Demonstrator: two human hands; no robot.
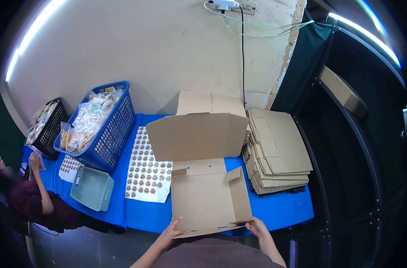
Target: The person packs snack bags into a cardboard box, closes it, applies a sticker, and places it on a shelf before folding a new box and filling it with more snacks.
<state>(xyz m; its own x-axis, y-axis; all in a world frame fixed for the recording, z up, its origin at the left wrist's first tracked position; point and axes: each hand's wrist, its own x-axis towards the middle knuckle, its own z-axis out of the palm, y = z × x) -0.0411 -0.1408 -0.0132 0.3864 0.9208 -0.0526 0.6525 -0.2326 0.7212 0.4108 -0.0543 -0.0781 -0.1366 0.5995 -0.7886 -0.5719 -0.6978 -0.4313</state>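
In front of me a brown cardboard box (203,201) lies partly folded on the blue table, its lid (197,137) raised at the back and its right side wall standing up. My left hand (169,231) holds the front left corner, thumb and fingers on either side of the edge. At the front right corner my right hand (256,227) is closed, its fingers pinching the cardboard there. To the left of the box lies a sheet of round brown stickers (148,174).
A stack of flat cardboard boxes (279,147) stands at the right. On the left are a blue basket (109,143) of bagged snacks, a dark basket (54,127) and a clear plastic tub (92,188). Another person (38,192) works at the far left. Dark shelving (346,147) stands right.
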